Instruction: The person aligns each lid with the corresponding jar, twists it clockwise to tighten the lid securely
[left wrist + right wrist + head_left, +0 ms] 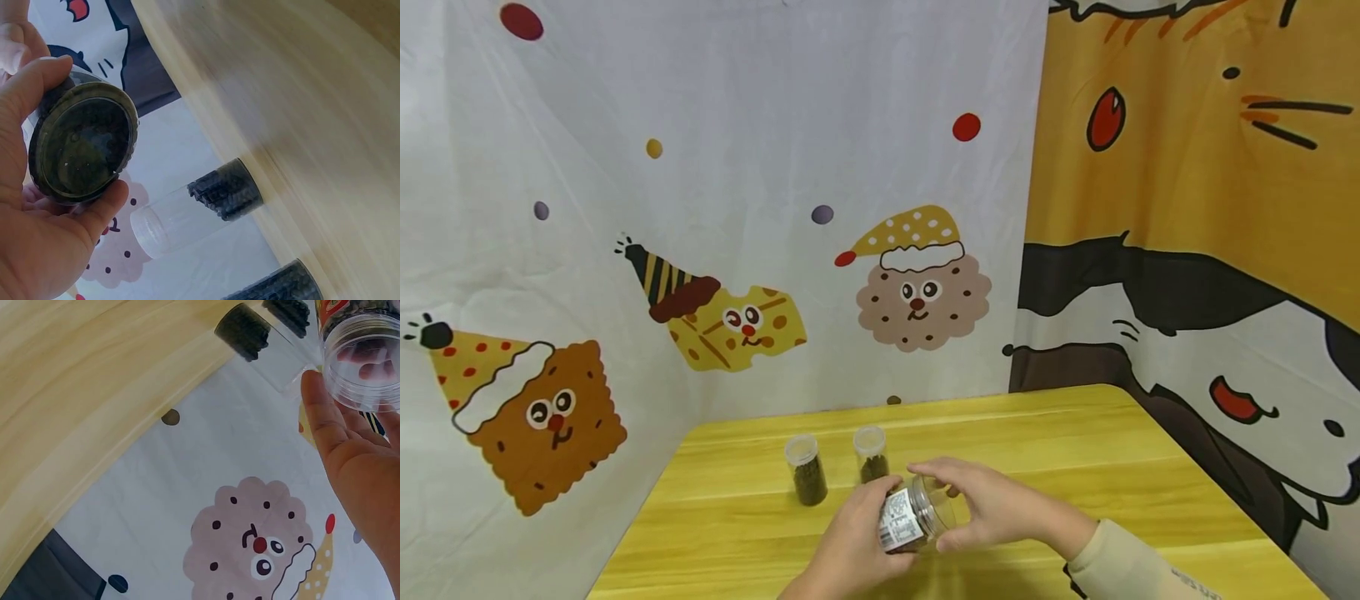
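Observation:
My left hand (853, 537) grips a clear jar (900, 522) that has a printed white label. The jar is tipped on its side, its mouth end to the right. In the left wrist view its round base (84, 147) looks dark from the contents. My right hand (996, 504) curls its fingers and thumb around the clear lid (942, 507) at the mouth end. Ringed clear plastic shows at that end (364, 365) in the right wrist view; whether the lid sits fully on the jar, I cannot tell.
Two clear cylindrical jars, partly filled with dark granules, stand upright on the yellow wood-grain table (1075, 442): the left jar (808, 479) and the right jar (872, 457), just behind my hands. A cartoon-printed curtain (760, 100) hangs behind the table.

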Demonstrator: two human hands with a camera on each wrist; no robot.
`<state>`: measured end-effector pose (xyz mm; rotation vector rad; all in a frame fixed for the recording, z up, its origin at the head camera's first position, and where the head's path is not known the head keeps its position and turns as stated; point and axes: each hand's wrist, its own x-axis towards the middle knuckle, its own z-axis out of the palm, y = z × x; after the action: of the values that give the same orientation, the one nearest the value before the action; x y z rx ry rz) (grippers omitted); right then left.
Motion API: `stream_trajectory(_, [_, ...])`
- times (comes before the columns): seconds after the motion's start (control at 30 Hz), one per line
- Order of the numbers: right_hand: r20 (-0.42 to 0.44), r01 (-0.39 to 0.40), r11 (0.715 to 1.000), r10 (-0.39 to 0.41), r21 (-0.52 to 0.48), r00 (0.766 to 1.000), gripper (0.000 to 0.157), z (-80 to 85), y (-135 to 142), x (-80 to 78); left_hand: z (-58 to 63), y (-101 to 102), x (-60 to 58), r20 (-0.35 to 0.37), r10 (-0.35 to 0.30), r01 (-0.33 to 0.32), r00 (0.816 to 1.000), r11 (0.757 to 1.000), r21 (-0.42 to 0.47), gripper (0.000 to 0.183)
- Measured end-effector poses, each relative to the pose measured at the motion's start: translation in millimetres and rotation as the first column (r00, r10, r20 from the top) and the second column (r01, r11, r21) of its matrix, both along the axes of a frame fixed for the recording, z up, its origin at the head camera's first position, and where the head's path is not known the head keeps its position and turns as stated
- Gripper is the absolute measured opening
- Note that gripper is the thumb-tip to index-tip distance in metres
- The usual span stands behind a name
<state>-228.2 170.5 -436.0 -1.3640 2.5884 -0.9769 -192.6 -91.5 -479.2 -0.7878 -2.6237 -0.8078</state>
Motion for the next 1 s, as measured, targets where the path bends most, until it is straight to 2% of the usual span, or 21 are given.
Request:
stream_trajectory(0.5, [0.091, 0.042, 0.999, -0.039, -0.025, 0.995, 0.076, 1.7, -3.5, -1.5, 4.2, 2.7, 2.2, 0.014, -0.015, 0.014, 1.0, 0.999, 0.033, 0.09])
stream_trajectory(0.77, [0.195, 0.069, 0.997, -0.06, -0.042, 0.979, 0.068, -1.0, -5.5, -2.0, 2.6, 3.5, 2.2, -0.042, -0.021, 0.022, 0.999, 0.999, 0.025, 0.088])
stream_trajectory(0.9, [0.202, 0.07, 0.997, -0.063, -0.029, 0.977, 0.073, -1.4, -5.5, -1.6, 1.7, 3.1, 2.5, -0.053, -0.024, 0.025, 0.998, 0.999, 0.019, 0.088])
stream_trajectory(1.0, [0.172, 0.07, 0.998, -0.07, 0.003, 0.983, 0.088, -1.4, -3.3, -0.3, 1.0, 2.5, 2.3, -0.046, -0.022, 0.022, 0.999, 1.0, 0.008, 0.089])
